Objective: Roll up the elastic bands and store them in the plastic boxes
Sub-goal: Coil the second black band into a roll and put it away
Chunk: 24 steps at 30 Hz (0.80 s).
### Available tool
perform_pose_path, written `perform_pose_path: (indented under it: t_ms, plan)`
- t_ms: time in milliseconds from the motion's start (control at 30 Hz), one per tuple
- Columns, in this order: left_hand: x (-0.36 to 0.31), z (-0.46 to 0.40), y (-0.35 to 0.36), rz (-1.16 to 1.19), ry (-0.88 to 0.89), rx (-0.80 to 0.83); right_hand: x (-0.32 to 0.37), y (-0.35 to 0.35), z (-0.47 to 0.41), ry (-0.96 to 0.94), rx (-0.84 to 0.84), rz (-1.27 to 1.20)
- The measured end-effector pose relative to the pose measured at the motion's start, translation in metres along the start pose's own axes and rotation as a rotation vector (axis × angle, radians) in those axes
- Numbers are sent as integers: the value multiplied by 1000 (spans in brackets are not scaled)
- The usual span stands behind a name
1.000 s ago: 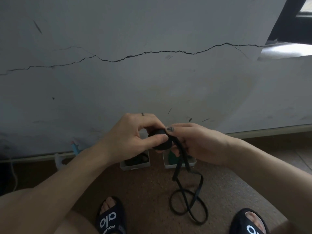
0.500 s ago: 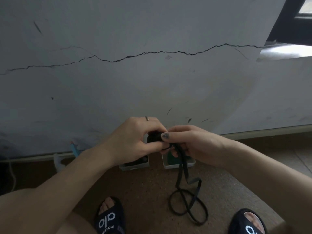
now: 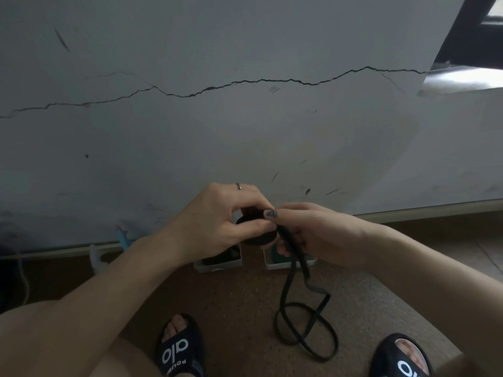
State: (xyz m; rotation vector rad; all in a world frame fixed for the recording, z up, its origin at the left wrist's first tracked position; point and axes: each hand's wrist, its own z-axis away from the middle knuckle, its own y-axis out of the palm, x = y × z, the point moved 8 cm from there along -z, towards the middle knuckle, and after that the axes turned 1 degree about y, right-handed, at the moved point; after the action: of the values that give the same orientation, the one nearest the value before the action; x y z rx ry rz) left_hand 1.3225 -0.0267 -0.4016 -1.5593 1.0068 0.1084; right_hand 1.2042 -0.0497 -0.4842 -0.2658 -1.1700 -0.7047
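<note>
Two hands work one soft, limp elastic band: the left hand pinches its springy roll between thumb and fingers, the right hand grips the tail just beside it, best held taut there.

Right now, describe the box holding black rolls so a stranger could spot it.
Follow the cracked wall down to the floor. Two small plastic boxes sit side by side there, under the hands. It is the left plastic box, showing dark contents; the right plastic box shows green.
</note>
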Motion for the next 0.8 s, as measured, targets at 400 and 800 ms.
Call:
perform_pose_path:
  t_ms: [400, 800]
  plan:
    - [3, 3, 0, -4, -9, 55, -5, 2, -4, -4, 48, -125]
    - [21, 4, -1, -102, -108, 69, 16, -12, 1, -83, -199, 322]
